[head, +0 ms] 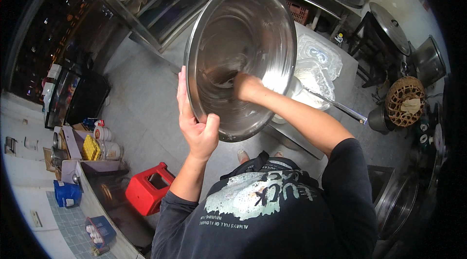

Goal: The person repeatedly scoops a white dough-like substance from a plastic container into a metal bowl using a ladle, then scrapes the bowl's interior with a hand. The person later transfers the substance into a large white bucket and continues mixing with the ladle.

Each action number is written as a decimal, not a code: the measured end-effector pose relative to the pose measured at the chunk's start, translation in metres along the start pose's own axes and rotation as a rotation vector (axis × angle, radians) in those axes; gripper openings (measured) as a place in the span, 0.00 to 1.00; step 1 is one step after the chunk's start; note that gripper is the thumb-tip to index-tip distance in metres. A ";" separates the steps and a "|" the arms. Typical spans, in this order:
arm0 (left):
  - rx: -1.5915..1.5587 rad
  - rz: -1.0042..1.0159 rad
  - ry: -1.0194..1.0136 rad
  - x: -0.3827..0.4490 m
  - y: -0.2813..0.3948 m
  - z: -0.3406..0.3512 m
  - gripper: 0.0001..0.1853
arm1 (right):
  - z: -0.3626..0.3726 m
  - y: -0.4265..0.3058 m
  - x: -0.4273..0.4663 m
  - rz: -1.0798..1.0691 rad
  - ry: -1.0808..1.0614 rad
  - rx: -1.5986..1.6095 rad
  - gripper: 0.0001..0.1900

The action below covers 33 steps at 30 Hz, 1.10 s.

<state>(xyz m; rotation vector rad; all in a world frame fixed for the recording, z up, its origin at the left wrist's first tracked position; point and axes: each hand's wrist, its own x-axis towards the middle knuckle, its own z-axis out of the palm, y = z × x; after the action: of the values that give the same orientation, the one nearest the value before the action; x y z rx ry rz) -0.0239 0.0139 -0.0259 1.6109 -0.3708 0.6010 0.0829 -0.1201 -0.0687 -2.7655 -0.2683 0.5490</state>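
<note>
My left hand (200, 127) grips the rim of a large stainless steel bowl (233, 40), thumb near the edge and fingers along the outside wall. The bowl is tilted, its opening turned towards me, with thin whitish smears on the inner wall. Inside it, my right hand (248, 86) is blurred and reaches low against the wall; its fingertips and anything in them cannot be made out. To the right of the bowl, a long-handled metal utensil (339, 107) lies across a clear plastic container (316, 80) holding a white substance. Behind that is a clear plastic lid or tray (323, 52).
The containers rest on a metal worktop (344, 69). A red plastic stool (146, 189) stands on the floor at left. Metal shelving (146, 21) rises at the upper left. On the right are a woven basket (405, 94) and a large round metal lid (390, 27).
</note>
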 end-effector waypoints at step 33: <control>-0.046 0.000 -0.005 0.008 -0.002 -0.004 0.36 | 0.040 0.259 -0.063 -0.044 0.283 -0.955 0.16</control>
<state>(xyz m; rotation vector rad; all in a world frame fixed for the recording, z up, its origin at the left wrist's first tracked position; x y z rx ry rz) -0.0176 0.0194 -0.0227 1.5692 -0.3858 0.5844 0.0415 -0.3668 -0.1689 -3.6701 -0.6605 -0.0353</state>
